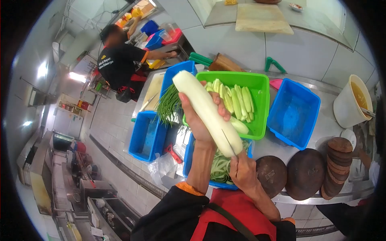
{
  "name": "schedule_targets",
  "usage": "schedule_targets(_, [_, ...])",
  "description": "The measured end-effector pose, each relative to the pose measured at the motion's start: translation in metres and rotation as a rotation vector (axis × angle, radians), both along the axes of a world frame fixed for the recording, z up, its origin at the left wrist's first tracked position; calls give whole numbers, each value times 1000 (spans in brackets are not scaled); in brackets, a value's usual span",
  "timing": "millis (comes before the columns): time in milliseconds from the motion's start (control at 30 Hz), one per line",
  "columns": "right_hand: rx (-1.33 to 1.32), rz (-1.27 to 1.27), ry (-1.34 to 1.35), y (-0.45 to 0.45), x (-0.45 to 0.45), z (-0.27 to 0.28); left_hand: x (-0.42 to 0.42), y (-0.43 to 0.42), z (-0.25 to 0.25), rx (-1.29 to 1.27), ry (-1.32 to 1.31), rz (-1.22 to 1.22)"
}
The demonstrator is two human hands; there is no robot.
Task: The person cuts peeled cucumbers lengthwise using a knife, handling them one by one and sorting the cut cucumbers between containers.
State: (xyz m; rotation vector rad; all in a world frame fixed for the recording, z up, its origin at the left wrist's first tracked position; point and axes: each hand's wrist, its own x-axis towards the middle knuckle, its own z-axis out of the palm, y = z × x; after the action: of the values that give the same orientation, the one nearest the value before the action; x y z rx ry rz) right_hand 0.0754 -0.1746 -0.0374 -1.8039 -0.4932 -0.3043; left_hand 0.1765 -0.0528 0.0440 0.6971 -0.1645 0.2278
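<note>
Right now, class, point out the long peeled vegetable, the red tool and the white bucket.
Long peeled vegetable (209,115): head view, middle of its length.
Red tool (174,154): head view, middle of its body.
White bucket (343,107): head view, outer wall.

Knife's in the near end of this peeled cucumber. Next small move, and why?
I'd ease the knife farther along the cucumber, left hand steady: the visible slit is short, and the pieces in the green tub look cut lengthwise.

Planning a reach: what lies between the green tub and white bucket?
Between green tub and bucket, the head view shows a blue tub and a partly hidden pink item.
</note>
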Motion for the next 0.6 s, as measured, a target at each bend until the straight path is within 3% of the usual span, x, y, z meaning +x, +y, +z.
schedule_targets(200, [-69, -6, -54, -1, 1, -3, -8, -9, -13, -183, 195, -66])
schedule_targets(400, [-50, -14, -114, 0, 4, -16, -11, -11, -2, -49, -20, -44])
schedule_targets(600, [40, 70, -176, 3, 11, -26, -25, -20, -19, -141, 71, -186])
